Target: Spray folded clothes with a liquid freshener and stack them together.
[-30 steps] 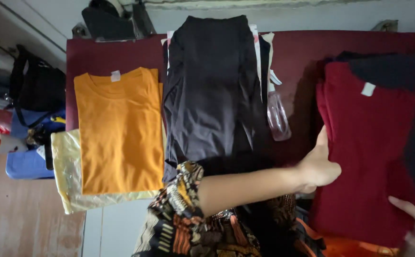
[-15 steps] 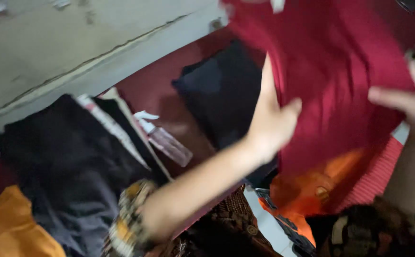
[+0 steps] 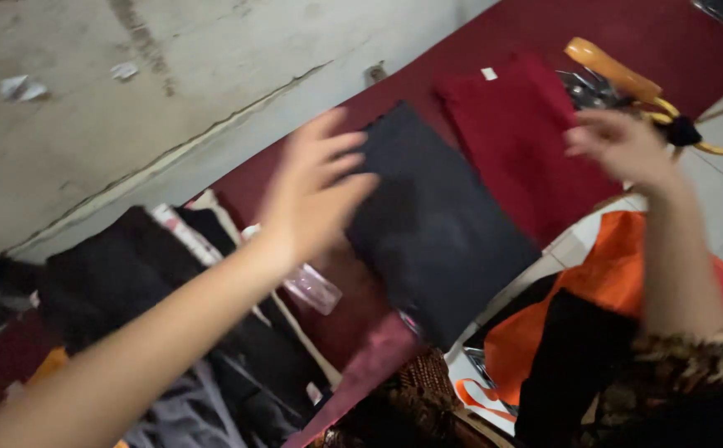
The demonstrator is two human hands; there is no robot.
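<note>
Both hands are lifted above a dark red mat (image 3: 544,33) spread along the foot of a pale wall. Starting at the lower left of the frame, the left arm runs up to the left hand (image 3: 316,195), which hangs with fingers spread wide and nothing in its grasp, its fingertips over the near left edge of a folded black garment (image 3: 436,224); motion blur hides whether they touch the cloth. Below that arm a pile of black clothes (image 3: 129,282) with pale trim lies at the left, with a small clear plastic packet (image 3: 311,286) just beside it on the mat. Moving right, the black garment lies flat at centre frame, and a folded dark red shirt (image 3: 519,141) with a small white neck label rests just beyond it, in the upper right. Half a second earlier that red shirt was up between both hands; now it lies flat and released, so it looks set down next to the black one. At the right, the right hand (image 3: 623,145) hovers loosely open and empty near the shirt's right edge. Orange cloth (image 3: 618,282) fills the lower right.
</note>
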